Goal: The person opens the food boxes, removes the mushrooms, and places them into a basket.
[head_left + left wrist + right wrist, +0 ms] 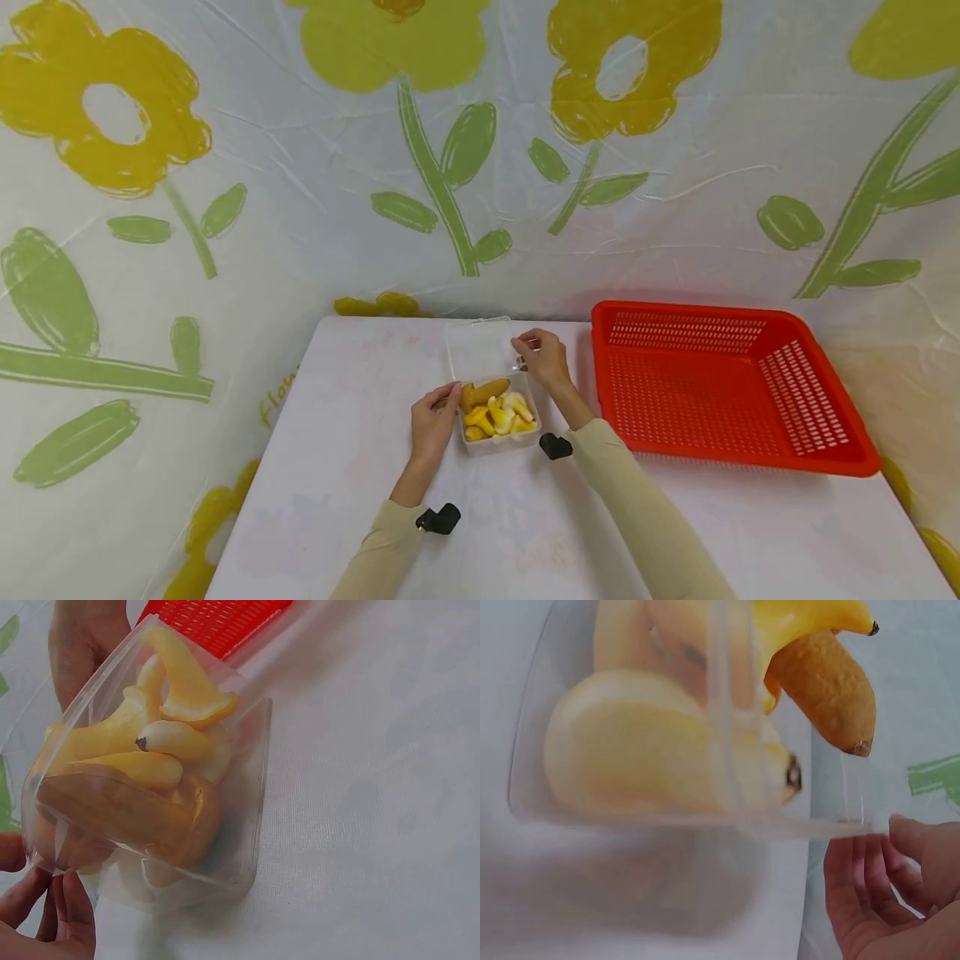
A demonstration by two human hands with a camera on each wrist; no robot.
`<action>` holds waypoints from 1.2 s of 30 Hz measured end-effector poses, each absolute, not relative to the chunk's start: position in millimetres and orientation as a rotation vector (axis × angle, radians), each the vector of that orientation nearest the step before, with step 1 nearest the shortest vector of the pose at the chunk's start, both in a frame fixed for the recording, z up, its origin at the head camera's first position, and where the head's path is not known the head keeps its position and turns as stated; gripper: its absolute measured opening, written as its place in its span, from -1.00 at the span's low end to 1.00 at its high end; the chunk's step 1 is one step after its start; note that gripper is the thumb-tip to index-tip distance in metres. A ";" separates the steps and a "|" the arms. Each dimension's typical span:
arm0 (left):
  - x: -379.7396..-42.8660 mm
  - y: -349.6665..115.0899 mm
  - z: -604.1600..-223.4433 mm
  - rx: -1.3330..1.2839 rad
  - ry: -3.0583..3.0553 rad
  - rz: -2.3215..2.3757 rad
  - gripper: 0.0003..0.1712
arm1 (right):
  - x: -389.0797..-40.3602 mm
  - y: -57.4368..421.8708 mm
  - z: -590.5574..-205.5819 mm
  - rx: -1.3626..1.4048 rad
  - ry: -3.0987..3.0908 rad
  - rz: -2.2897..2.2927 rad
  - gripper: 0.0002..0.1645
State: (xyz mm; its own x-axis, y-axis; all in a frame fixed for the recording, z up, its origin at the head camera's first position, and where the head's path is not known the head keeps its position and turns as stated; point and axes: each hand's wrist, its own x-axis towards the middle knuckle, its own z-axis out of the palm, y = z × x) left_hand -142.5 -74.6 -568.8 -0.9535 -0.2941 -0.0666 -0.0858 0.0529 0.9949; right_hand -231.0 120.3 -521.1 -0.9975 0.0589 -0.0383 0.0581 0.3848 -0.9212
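A clear plastic box [501, 445] stands on the table with its hinged lid [480, 346] tipped back. Inside lie several yellow and white mushroom-shaped pieces [498, 412] and a longer brown mushroom-shaped piece [124, 814] along the back. My left hand [433, 423] pinches the box rim at the back left corner; its fingertips show there in the left wrist view. At the back right, my right hand [547, 364] has thumb and fingers on the clear edge of the lid. The right wrist view shows these fingers [847, 877] curled against the plastic edge.
A large red perforated basket [697, 400] stands to the right of the box. The white-covered table [352, 467] ends at the back against a hanging cloth [300, 167] printed with yellow flowers. Black wrist cameras [442, 520] sit on both sleeves.
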 end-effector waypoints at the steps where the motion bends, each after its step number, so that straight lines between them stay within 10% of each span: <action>1: -142.6 -74.3 -568.3 0.397 -2.165 -2.021 -0.67 | -231.1 121.4 -519.3 -0.104 -2.635 1.719 -0.71; 36: -163.5 -82.1 -560.9 0.399 -2.209 -2.039 -0.69 | -173.4 110.4 -501.9 0.719 -2.898 1.491 -0.70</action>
